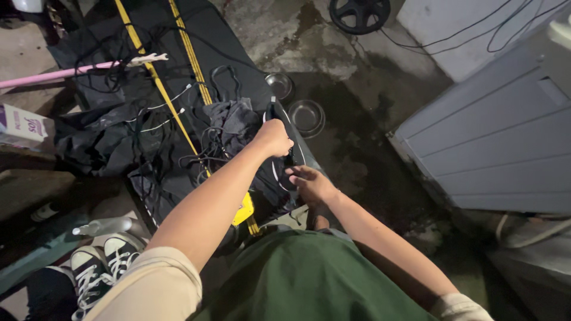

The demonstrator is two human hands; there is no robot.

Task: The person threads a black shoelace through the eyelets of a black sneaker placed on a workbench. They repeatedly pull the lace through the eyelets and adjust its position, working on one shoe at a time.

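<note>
Left hand (pixel 275 138) fingers clamped on a black cable (pixel 272 110) above the black bag (pixel 178 89) mid-scene, right hand (pixel 310 183) fingers apart touching the cable's near loop, two steel bowls (pixel 306 116) just beyond.

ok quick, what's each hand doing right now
left hand: closed in a fist on a black cable
right hand: fingers loosely open, touching the black cable lower down

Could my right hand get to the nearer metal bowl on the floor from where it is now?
Probably yes. The right hand is open beside the black cable, and the nearer metal bowl sits just beyond it on wet floor, with only the black bag's edge between them.
</note>
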